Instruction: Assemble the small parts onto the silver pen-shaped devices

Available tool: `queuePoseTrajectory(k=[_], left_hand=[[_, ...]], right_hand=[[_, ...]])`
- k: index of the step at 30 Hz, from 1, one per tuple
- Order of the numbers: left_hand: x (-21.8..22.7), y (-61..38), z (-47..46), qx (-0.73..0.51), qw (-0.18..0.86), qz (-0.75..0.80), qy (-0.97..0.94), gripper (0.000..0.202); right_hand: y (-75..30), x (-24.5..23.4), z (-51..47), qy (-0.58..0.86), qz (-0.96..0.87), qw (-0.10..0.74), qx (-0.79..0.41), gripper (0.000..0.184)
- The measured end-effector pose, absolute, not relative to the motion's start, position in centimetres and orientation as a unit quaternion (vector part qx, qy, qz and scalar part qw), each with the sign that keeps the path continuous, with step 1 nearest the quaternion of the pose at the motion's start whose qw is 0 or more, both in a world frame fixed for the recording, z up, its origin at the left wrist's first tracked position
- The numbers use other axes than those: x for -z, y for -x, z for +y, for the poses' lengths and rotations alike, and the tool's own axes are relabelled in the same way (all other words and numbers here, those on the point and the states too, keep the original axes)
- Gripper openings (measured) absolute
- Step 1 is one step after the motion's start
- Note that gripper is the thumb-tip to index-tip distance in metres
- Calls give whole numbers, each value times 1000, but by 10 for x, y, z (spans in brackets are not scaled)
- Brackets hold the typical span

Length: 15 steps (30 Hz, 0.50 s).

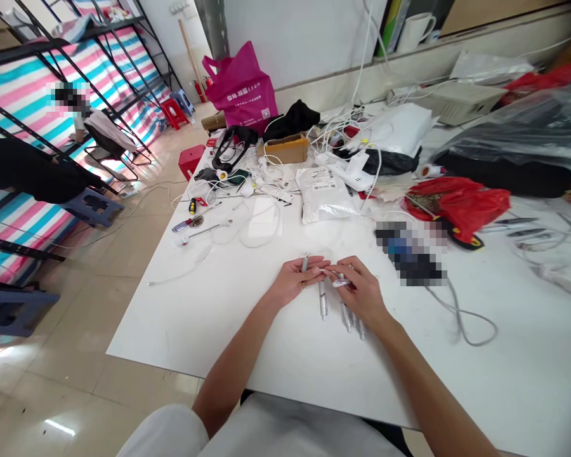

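My left hand [294, 279] rests on the white table [209, 317] with its fingers curled round a small grey pen-like barrel [305, 261] that sticks up past the knuckles. My right hand [360, 293] is closed next to it, pinching a thin silvery part [339, 282]; the fingertips of both hands meet. Below the hands lie several grey pen-like barrels [323, 303] side by side on the table.
Screwdrivers [190, 222] and white cables [261, 222] lie at the far left, a white pouch [324, 192] and a red plastic bag [461, 202] beyond the hands, a grey cable [461, 317] to the right. A pink bag [242, 89] stands at the back; stools stand on the floor at left.
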<state>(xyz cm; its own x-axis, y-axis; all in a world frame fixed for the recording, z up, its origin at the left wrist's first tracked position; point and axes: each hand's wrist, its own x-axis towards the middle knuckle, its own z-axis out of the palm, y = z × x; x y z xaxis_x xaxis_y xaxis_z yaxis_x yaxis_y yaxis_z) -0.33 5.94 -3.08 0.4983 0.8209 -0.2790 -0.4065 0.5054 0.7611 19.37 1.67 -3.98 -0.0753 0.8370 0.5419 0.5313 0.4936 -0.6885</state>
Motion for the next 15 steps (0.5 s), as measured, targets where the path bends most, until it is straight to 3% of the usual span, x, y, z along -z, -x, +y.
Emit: queuePoseTrajectory(k=[5,10,15], left_hand=[[29,2,58,-395,801,321,-316,40],[28,6,64,-462,800,317,-213,30],[31,11,71,-480,801,331,-134,25]], right_hand=[[-189,37,17,492,-690,492,-199,14],[-183,31,15,514,-541,547,-380,33],[-183,32,16,456,-513,615,-389,20]])
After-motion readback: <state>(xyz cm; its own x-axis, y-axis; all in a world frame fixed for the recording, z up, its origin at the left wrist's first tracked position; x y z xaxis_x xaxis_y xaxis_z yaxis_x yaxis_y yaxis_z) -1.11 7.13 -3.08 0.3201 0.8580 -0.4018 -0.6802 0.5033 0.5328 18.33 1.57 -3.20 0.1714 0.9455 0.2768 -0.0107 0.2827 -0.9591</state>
